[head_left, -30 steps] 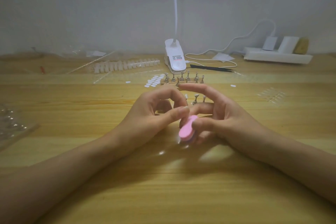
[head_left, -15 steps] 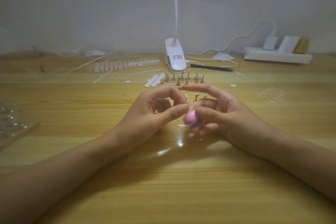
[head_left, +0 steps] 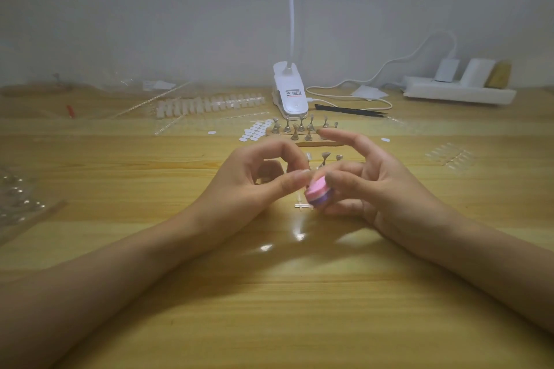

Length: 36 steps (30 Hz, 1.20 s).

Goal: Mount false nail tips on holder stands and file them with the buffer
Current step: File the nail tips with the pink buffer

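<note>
My right hand [head_left: 368, 183] grips a small pink and purple buffer [head_left: 318, 193] between thumb and fingers, index finger stretched out above. My left hand [head_left: 260, 186] pinches something tiny between thumb and index fingertip, right against the buffer's pink face; it is too small and blurred to name. Behind the hands stand several metal holder stands [head_left: 302, 129] on a wooden base, and a few more holder stands [head_left: 325, 157] just beyond my fingers. A strip of false nail tips [head_left: 209, 105] lies at the back left. A clear plastic sprue piece [head_left: 301, 205] lies on the table under the buffer.
A white clip lamp [head_left: 290, 93] stands at the back centre, its cable running to a white power strip [head_left: 458, 93] at the back right. Black tweezers [head_left: 350, 111], white adhesive dots [head_left: 254, 132], clear nail tips [head_left: 449, 156] on the right and a plastic bag [head_left: 18, 204] on the left lie about.
The buffer has swung in my right hand from a lower, slanted position up against my left fingertips, then slightly back toward me; both hands stay close together.
</note>
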### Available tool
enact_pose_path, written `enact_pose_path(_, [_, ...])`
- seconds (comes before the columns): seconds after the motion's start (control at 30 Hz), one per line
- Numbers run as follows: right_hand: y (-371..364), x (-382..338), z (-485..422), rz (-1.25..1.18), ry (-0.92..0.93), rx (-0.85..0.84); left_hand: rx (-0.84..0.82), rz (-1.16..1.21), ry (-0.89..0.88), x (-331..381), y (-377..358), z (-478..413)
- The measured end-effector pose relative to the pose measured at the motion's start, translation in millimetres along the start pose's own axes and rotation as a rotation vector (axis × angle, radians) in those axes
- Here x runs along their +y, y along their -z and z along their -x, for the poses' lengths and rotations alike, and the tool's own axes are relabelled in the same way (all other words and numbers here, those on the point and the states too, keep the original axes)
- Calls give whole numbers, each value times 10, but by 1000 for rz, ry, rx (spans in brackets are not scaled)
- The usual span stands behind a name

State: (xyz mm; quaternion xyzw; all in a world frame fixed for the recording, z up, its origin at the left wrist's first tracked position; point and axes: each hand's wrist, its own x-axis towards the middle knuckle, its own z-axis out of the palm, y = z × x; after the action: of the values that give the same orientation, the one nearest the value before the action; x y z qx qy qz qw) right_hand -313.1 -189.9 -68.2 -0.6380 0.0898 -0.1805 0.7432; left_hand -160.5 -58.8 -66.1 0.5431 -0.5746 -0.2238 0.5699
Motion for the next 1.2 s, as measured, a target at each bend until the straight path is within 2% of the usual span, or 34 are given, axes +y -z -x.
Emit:
enact_pose_path(0.17, [-22, 9, 8, 45, -4, -91, -26, -22, -23, -3, -5, 4])
enact_pose_path(0.27, [10, 9, -6, -9, 0, 32, -3, 24, -24, 0, 2, 6])
enact_pose_path(0.4, [-15, 9, 5, 22, 4, -67, -36, -25, -46, 9, -8, 5])
enact_pose_path(0.5, [11, 5, -9, -6, -2, 21, -10, 14, -23, -10, 9, 5])
enact_pose_path(0.6, [-18, 6, 7, 45, -2, -100, -39, -4, -28, -10, 4, 5])
enact_pose_path(0.77, [36, -3, -17, -15, -9, 35, -48, 27, -6, -11, 16, -3])
enact_pose_path(1.03, [21, -8, -26, 34, -53, -145, -54, 70, 11, 6, 9, 16])
enact_pose_path(1.2, [67, 20, -46, -60, -8, 55, -102, 32, 9, 18, -12, 8])
